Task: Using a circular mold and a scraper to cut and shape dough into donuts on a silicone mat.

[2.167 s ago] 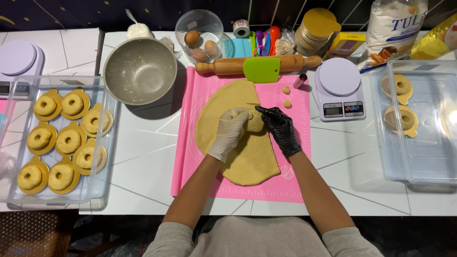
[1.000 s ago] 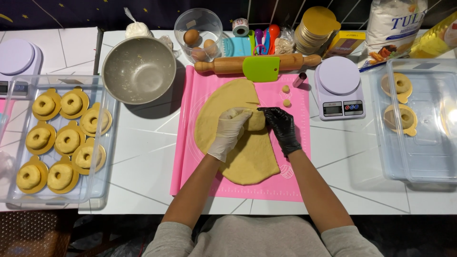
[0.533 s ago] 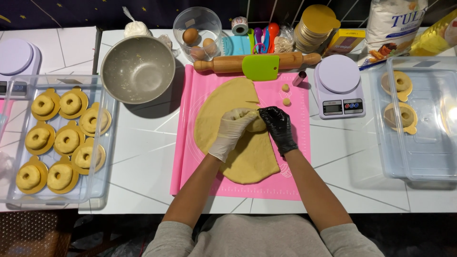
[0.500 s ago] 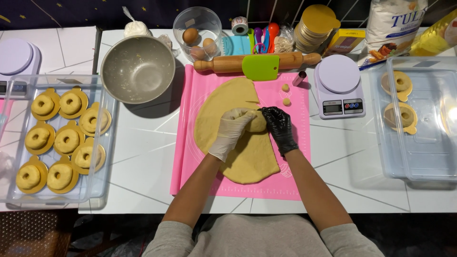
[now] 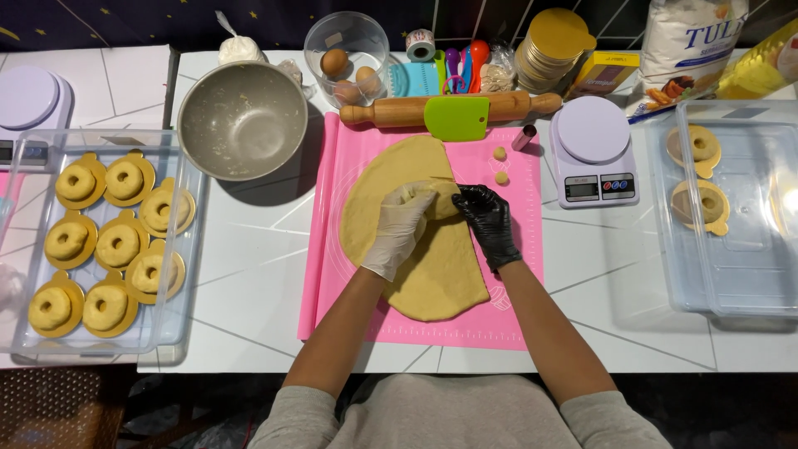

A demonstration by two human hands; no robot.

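Dough sheet (image 5: pixel 424 266), middle hidden under both hands

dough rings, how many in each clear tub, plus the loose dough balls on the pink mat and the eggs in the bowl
dough rings in the left tub: 8
dough rings in the right tub: 2
small dough balls on the pink mat: 2
eggs in the clear bowl: 3
total: 15

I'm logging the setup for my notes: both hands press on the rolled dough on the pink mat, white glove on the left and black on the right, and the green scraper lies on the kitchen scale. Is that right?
Not quite. In the head view the green scraper lies across the wooden rolling pin, not on the kitchen scale, whose platform is bare. The rest holds: left hand in white and right hand in black, on the dough on the pink mat.
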